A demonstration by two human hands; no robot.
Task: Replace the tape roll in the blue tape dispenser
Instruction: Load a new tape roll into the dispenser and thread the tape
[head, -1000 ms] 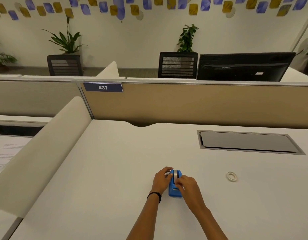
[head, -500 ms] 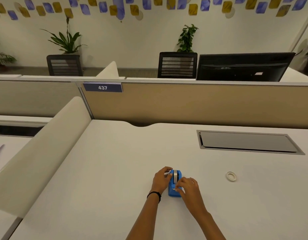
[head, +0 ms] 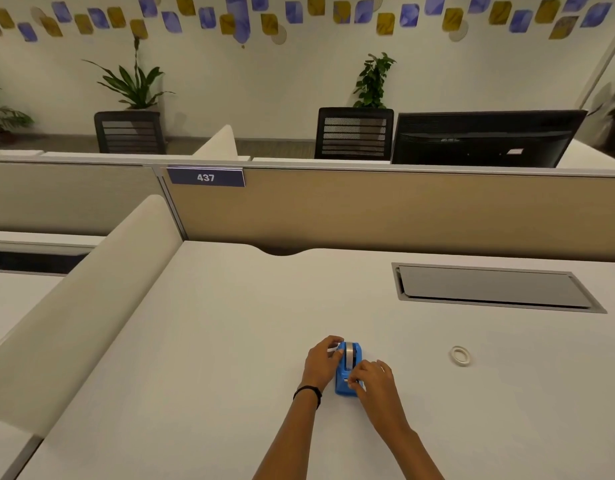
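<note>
The blue tape dispenser (head: 347,374) stands on the white desk (head: 212,341), with a tape roll (head: 349,355) seated in its top. My left hand (head: 321,363) grips the dispenser's left side. My right hand (head: 373,379) pinches the end of the tape down at the dispenser's near end, by the cutter. A second ring, thin and white, the small tape core (head: 460,355), lies flat on the desk to the right, apart from both hands.
A grey cable hatch (head: 493,287) is set into the desk at the back right. A beige partition (head: 368,209) closes the far edge, and a cream side divider (head: 84,306) runs along the left. A black monitor (head: 486,138) stands beyond the partition.
My right hand has slid from the roll toward the dispenser's near end, drawing the tape along. The left hand and dispenser have stayed in place.
</note>
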